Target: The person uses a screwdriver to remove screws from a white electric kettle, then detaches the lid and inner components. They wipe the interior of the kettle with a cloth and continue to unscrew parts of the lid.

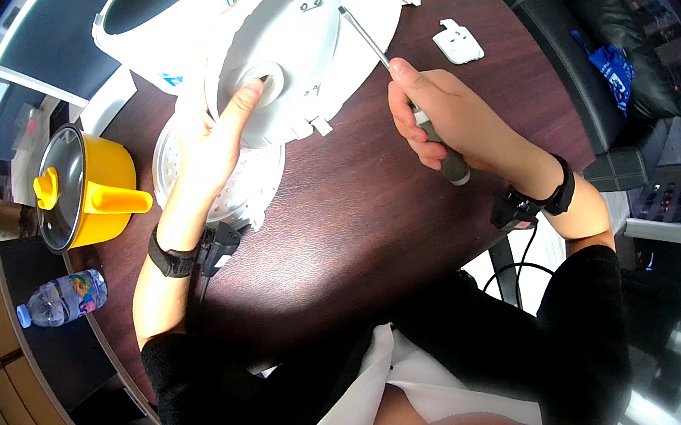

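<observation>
While left hand [214, 130] steadies tilted round white plastic cooker lid [310, 44] at far bench centre, thumb at hub, right hand [444, 117] grips grey-handled screwdriver [406, 92]; shaft slants far-left, tip seemingly touching lid's underside.

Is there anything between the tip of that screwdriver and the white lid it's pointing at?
Nothing visible. The right hand holds the grey-handled screwdriver, whose shaft reaches straight onto the inner face of the round white plastic cooker lid. The left hand steadies the lid lower down, thumb by its central ring, off the tool's line.
</observation>
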Tool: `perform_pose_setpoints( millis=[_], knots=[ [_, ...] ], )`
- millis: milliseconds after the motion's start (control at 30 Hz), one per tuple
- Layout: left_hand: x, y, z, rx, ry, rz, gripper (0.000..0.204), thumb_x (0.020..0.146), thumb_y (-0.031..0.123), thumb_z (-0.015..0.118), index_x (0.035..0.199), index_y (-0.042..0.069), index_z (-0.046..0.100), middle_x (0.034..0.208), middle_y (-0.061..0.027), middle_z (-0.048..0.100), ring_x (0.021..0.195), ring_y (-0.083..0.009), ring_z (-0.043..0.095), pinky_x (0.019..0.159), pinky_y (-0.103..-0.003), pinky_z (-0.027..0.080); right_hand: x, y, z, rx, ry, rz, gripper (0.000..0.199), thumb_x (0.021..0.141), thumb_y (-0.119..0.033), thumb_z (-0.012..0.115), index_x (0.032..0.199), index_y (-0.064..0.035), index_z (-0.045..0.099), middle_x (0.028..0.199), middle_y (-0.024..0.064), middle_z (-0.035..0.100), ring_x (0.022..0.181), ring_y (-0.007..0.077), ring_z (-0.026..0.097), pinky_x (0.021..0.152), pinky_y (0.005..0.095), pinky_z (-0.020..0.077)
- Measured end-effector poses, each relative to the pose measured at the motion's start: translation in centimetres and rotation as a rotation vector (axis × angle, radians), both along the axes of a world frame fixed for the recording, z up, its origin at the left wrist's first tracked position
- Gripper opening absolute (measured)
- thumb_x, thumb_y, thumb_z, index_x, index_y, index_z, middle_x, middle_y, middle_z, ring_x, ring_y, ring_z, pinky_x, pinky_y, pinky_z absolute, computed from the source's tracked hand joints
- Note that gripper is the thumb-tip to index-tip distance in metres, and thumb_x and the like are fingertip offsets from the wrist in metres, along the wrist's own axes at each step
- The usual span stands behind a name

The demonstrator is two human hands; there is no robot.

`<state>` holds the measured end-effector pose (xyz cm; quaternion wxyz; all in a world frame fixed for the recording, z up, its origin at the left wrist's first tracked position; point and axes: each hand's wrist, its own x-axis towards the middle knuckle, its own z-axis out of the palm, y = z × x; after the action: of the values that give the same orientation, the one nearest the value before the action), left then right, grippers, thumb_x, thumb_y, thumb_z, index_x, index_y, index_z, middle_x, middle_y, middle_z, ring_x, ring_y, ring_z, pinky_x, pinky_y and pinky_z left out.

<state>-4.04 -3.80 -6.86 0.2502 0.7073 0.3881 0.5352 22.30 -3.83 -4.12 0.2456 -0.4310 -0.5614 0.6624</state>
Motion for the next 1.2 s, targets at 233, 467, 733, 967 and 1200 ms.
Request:
perform_pose_setpoints(
  millis=[233,467,733,967,1200],
  knots=[
    [0.1,-0.4,0.4,0.044,0.09,0.024,0.059,0.087,0.016,0.066,0.141,0.011,0.044,0.138,-0.0125,0.048,0.128,-0.0251,0.046,0.107,-0.037,0.035,-0.9,0.0,-0.1,-0.05,0.013,-0.002,0.053,0.103,-0.044,0.031,0.064,-0.0103,0.042,0.052,-0.0014,0.04,0.036,0.0061,0.035,0.035,0.0229,0.0355],
    [0.0,-0.2,0.3,-0.009,0.028,-0.001,0.06,0.087,0.017,0.066,0.141,0.009,0.043,0.138,-0.0124,0.048,0.129,-0.0248,0.045,0.108,-0.038,0.034,-1.0,0.3,-0.5,0.012,0.011,0.027,0.052,0.103,-0.043,0.03,0.065,-0.0096,0.043,0.053,-0.0015,0.04,0.036,0.0062,0.036,0.036,0.0232,0.0368],
    [-0.3,-0.4,-0.2,-0.081,-0.035,-0.014,0.063,0.083,0.014,0.068,0.141,0.009,0.043,0.142,-0.0118,0.046,0.131,-0.0252,0.042,0.11,-0.037,0.03,-1.3,0.2,-0.8,-0.014,0.019,-0.001,0.055,0.101,-0.048,0.033,0.067,-0.0067,0.047,0.05,-0.0007,0.044,0.035,0.008,0.042,0.036,0.0234,0.0368],
    [-0.8,-0.9,-0.2,-0.169,-0.035,-0.034,0.067,0.074,0.006,0.06,0.139,0.006,0.043,0.135,-0.0117,0.049,0.126,-0.0244,0.045,0.107,-0.036,0.033,-1.9,-0.2,-0.7,-0.049,0.097,0.023,0.054,0.101,-0.046,0.032,0.071,-0.0054,0.049,0.055,0.0001,0.048,0.036,0.01,0.047,0.037,0.0238,0.04],
    [-2.1,-0.5,-1.3,-0.146,0.115,0.024,0.067,0.074,0.008,0.061,0.138,0.006,0.04,0.123,-0.0128,0.052,0.117,-0.0242,0.05,0.101,-0.036,0.038,-2.5,0.3,-0.5,-0.071,0.133,0.083,0.052,0.101,-0.045,0.032,0.073,-0.0053,0.05,0.056,0.0019,0.049,0.038,0.012,0.05,0.038,0.0247,0.0435]
  ],
)
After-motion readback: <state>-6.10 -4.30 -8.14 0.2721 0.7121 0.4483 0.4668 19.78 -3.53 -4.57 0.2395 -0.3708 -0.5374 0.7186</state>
